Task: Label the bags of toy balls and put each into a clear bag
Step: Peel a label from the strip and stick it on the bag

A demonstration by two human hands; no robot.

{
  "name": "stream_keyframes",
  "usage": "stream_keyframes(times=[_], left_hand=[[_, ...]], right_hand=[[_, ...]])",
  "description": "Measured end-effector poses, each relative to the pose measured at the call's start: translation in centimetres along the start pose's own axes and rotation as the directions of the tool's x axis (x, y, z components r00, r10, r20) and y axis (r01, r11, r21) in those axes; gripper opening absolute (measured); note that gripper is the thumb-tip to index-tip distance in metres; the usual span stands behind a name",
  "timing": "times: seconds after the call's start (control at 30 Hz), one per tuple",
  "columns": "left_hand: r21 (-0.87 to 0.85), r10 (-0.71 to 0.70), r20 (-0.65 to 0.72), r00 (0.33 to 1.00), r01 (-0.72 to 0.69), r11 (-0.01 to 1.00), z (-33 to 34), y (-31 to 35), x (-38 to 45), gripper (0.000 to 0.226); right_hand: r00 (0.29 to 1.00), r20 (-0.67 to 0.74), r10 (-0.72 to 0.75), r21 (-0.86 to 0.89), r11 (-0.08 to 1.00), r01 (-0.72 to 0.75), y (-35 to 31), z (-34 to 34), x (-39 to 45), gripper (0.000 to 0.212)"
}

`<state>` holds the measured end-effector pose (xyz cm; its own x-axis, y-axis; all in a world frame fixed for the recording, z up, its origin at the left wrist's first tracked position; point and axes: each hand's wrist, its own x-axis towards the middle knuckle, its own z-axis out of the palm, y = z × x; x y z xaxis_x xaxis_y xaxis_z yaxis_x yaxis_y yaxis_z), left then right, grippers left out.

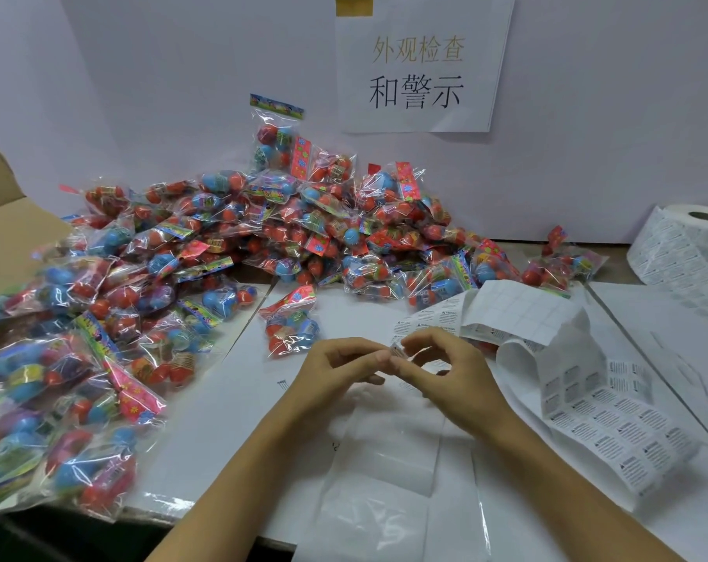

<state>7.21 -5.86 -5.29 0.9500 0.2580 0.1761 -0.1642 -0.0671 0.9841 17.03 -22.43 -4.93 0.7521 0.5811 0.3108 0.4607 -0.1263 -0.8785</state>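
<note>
From the head camera, both forearms reach in from the bottom edge and meet over the middle of the white table (230, 419). The left hand (336, 371) comes in from the lower left, back of the hand up, its fingers curled inward so the fingertips (380, 356) meet those of the other hand. The right hand (445, 371) comes in from the lower right, wrist bent, thumb and forefinger closed together while the other fingers arch loosely above. Between the two sets of fingertips sits a small label (397, 351), pinched from both sides; which hand bears most of it cannot be told. Just right of the hands lies a loose strip of label sheet (603, 415), printed with warning labels and curling up near the right wrist, and it runs back toward a label roll (685, 245) at the right edge. Under the forearms a flat clear bag (389, 472) lies on the table. A single bag of toy balls (291, 326) rests just beyond the left hand, apart from it. Behind it and along the left side spreads the large heap of ball bags (222, 237), against the white back wall, where a paper sign (421, 66) hangs.
</note>
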Motion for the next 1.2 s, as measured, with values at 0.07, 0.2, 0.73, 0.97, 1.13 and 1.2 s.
stream_keyframes(times=[0.07, 0.2, 0.73, 0.97, 1.13, 1.2], left_hand=[[-0.01, -0.005, -0.011, 1.0, 0.005, 1.0, -0.1, 0.0, 0.1, 0.024], [0.151, 0.035, -0.107, 0.994, -0.019, 0.988, -0.1, -0.7, 0.3, 0.018], [0.601, 0.1, -0.517, 0.85, 0.277, 0.75, -3.5, -1.9, 1.0, 0.039], [0.585, 0.31, -0.157, 0.938, -0.165, 0.794, -0.2, -0.8, 0.3, 0.037], [0.586, 0.341, 0.088, 0.936, -0.325, 0.742, 0.7, -1.3, -0.2, 0.057], [0.523, 0.344, 0.051, 0.938, -0.318, 0.791, 0.6, -1.1, -0.2, 0.067]], right_hand=[[1.0, 0.013, -0.028, 0.014, 1.0, 0.028, 0.3, 0.0, 0.1, 0.021], [0.998, 0.025, -0.053, 0.024, 0.998, 0.052, 0.4, 0.0, 0.2, 0.016], [0.997, -0.052, 0.062, 0.128, 0.99, -0.055, 0.4, -0.1, 0.4, 0.036], [0.982, -0.09, 0.165, 0.321, 0.938, -0.128, 0.5, -0.1, 0.6, 0.069], [0.973, -0.167, 0.162, 0.389, 0.917, -0.086, 0.8, -0.2, 0.9, 0.083], [0.971, -0.176, 0.165, 0.406, 0.91, -0.081, 1.1, -0.3, 1.0, 0.083]])
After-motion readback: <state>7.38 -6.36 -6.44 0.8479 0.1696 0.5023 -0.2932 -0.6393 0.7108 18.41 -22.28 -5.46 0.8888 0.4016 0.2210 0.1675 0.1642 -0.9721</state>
